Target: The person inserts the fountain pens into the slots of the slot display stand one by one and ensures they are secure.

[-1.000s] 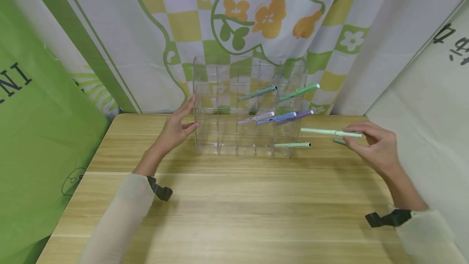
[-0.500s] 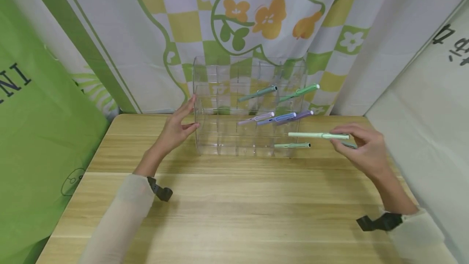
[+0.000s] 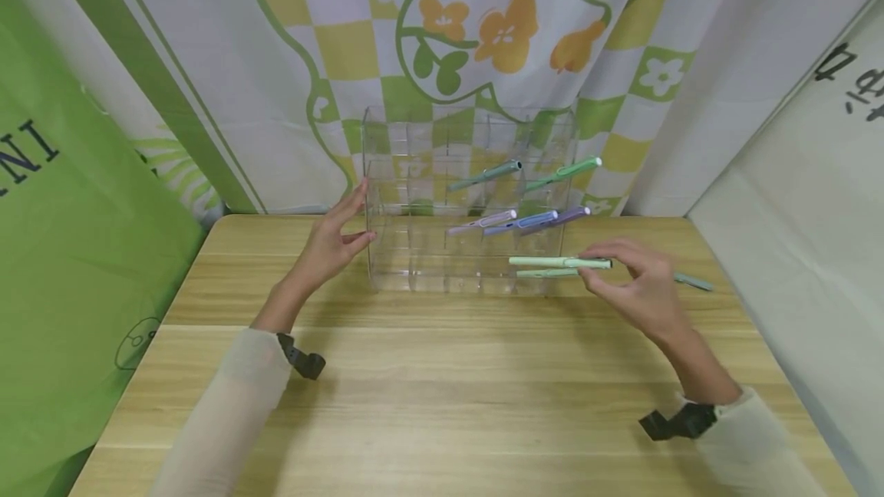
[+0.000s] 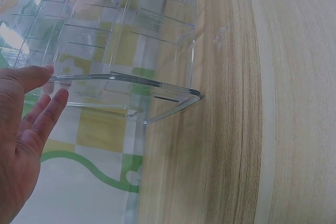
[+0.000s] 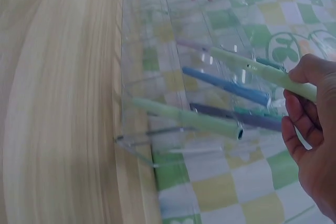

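A clear acrylic pen rack (image 3: 392,255) with rows of compartments stands at the back of the table. My left hand (image 3: 330,246) holds its left side panel, thumb on one face and fingers on the other in the left wrist view. My right hand (image 3: 638,282) pinches a pale green pen (image 3: 542,261) near one end, pointing left toward the rack. Just below it in the head view, another light green pen (image 3: 542,273) sits in the bottom row. A blue pen (image 5: 226,85) and purple pen (image 5: 236,116) lie in the row above, beside a lilac pen (image 3: 483,222).
Higher in the rack rest a dark teal pen (image 3: 486,175) and a bright green pen (image 3: 565,172). A grey-green pen (image 3: 693,282) lies on the wooden table (image 3: 442,397) behind the right hand. A patterned curtain (image 3: 345,44) hangs directly behind the rack.
My right hand has moved left with the pale green pen, bringing its tip over the rack's lower right. The grey-green pen on the table now shows right of the hand. My left hand stays put.
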The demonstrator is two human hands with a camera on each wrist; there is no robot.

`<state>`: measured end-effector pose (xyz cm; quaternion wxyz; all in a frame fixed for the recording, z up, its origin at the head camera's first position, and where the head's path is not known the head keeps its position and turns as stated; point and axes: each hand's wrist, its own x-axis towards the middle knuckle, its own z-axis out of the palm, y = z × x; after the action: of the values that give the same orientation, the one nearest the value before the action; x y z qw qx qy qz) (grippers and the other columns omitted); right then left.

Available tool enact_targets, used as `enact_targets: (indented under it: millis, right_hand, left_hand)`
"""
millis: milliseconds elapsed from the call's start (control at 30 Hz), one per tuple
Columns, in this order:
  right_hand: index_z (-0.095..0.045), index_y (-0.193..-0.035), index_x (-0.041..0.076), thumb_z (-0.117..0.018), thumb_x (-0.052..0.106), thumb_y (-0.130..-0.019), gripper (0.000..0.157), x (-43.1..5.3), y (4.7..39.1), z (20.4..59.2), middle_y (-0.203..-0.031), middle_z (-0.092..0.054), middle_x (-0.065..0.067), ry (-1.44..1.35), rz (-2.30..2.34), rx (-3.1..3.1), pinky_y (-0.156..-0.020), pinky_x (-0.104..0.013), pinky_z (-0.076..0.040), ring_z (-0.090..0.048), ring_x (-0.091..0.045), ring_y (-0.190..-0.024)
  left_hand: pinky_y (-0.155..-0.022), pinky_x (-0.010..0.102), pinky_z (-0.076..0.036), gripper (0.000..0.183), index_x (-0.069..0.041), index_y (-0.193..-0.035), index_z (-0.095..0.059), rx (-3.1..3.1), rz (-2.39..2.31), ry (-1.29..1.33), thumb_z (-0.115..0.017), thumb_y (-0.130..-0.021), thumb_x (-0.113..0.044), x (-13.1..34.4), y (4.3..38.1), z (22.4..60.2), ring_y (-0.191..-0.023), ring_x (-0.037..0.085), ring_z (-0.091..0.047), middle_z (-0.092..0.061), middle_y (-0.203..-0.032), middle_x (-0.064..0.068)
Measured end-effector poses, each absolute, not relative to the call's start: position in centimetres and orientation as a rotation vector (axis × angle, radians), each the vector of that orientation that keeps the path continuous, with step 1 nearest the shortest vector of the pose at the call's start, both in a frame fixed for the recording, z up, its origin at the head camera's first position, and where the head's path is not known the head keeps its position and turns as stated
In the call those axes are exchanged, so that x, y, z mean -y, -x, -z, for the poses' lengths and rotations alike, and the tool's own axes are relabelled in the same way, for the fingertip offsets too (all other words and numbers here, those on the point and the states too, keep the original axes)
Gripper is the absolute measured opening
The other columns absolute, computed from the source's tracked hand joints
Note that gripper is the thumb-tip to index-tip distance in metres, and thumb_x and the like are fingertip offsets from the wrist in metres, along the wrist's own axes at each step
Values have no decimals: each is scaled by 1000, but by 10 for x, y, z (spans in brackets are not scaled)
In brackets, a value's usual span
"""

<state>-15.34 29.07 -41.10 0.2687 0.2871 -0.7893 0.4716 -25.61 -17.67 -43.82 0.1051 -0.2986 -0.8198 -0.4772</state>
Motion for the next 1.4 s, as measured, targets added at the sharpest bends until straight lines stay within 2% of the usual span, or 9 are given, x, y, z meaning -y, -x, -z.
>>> enact_targets:
  millis: [233,367,467,600,767,1000,1400]
  right_hand:
    - [-80,-95,-3,-82,-22,-72,29,-272,150,413,-94,-77,-20,-721,-1230,2153,-94,-11,-59,-69,0,-97]
    - [-81,-96,1,-84,-16,-72,29,-263,149,417,-93,-79,-14,-705,-1133,2177,-94,-9,-57,-70,-6,-92]
    - [-81,-96,1,-85,-16,-72,29,-256,148,421,-91,-78,-11,-696,-1092,2176,-88,-7,-55,-70,-12,-86]
    - [-80,-95,-1,-84,-18,-72,28,-248,150,429,-87,-77,-12,-682,-1091,2152,-79,-6,-55,-68,-17,-76]
    - [-80,-95,-3,-85,-18,-73,27,-239,151,438,-86,-77,-11,-628,-1080,2139,-75,-5,-56,-69,-24,-69]
    - [-79,-96,-4,-83,-13,-77,22,-231,152,450,-87,-77,-13,-565,-1064,2168,-69,-10,-59,-69,-24,-69]
    - [-77,-95,-8,-81,-18,-75,23,-221,154,470,-90,-77,-20,-473,-1109,2137,-62,-14,-63,-71,-27,-65]
  left_hand:
    - [-98,40,-64,85,-1,-163,-33,2413,1419,879,-75,-91,14,177,256,439,-148,44,-44,-26,-174,9]
    - [-98,36,-63,86,-3,-164,-33,2418,1418,878,-75,-91,14,177,257,440,-149,44,-43,-25,-174,8]
    - [-98,34,-63,87,-3,-164,-32,2422,1417,878,-75,-91,15,178,257,440,-149,44,-43,-25,-174,8]
    - [-99,38,-63,86,-1,-164,-32,2423,1425,877,-75,-91,14,178,257,440,-148,45,-44,-25,-174,8]
    - [-98,44,-64,85,-2,-164,-32,2419,1437,875,-75,-92,13,177,257,441,-146,47,-46,-25,-174,8]
    - [-98,41,-63,84,0,-163,-32,2418,1433,882,-75,-92,13,177,255,438,-143,51,-47,-25,-173,13]
    - [-98,38,-63,87,-5,-164,-32,2421,1439,870,-74,-91,14,177,254,438,-145,47,-47,-25,-174,10]
